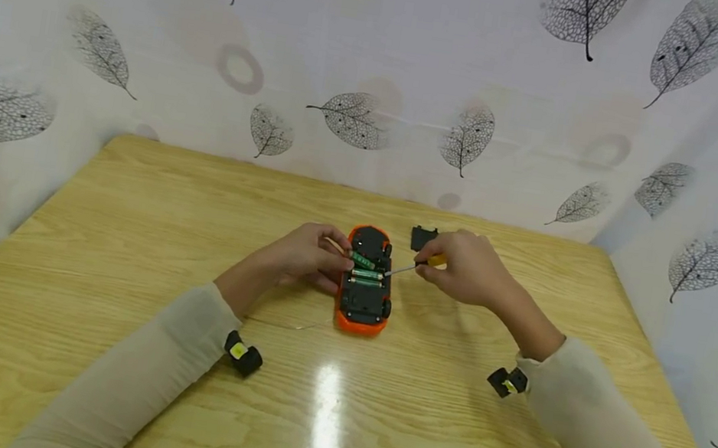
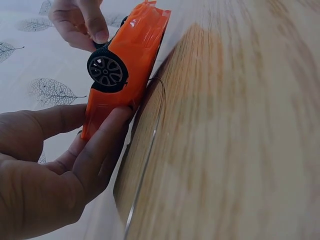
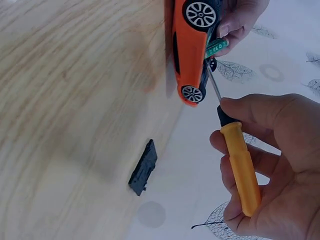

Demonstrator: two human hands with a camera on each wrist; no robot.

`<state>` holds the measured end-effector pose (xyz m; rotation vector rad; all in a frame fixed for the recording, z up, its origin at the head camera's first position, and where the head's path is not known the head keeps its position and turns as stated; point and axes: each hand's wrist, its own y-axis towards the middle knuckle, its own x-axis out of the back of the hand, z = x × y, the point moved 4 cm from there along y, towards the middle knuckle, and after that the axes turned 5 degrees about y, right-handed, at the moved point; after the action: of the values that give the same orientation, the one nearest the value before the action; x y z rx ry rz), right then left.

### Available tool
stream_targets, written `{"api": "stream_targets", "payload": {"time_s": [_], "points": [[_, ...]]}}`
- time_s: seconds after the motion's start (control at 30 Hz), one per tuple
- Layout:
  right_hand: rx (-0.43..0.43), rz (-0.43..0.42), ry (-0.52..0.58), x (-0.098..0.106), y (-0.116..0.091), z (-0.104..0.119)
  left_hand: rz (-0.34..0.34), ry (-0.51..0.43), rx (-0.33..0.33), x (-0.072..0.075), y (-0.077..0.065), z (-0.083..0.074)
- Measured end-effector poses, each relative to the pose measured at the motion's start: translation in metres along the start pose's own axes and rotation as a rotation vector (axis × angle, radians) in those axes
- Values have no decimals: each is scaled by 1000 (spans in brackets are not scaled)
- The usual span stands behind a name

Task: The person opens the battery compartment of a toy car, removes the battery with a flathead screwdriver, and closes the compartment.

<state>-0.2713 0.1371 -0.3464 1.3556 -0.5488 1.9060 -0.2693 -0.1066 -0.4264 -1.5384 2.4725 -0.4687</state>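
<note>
An orange toy car (image 1: 360,328) lies wheels up on the table, its black underside showing an open battery compartment. My left hand (image 1: 308,255) grips the car along its left side, with thumb and fingertips by the batteries. One green battery (image 1: 363,260) sits tilted, its end raised out of the compartment. Below it, more green batteries (image 1: 366,278) lie flat in their slots. In my right hand (image 1: 471,268) is a screwdriver (image 3: 242,172) with a yellow handle. Its thin metal shaft reaches into the compartment beside the tilted battery; the tip is hidden in the right wrist view.
A black battery cover (image 1: 422,238) lies on the table beyond the car, close to my right hand. A thin wire-like strand (image 2: 152,135) runs over the wooden table (image 1: 196,192) near my left wrist. Leaf-patterned cloth (image 1: 359,38) stands behind the table.
</note>
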Motion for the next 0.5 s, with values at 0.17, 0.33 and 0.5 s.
{"api": "stream_targets", "payload": {"time_s": [0.17,0.33,0.5], "points": [[-16,23,-90,0,3,9,-1,-5,8,-1,0,1],[-45,36,-184,1,6,23,0,-11,10,-2,0,1],[-40,33,-330,1,12,42,-3,-16,8,-2,-2,-1]]}}
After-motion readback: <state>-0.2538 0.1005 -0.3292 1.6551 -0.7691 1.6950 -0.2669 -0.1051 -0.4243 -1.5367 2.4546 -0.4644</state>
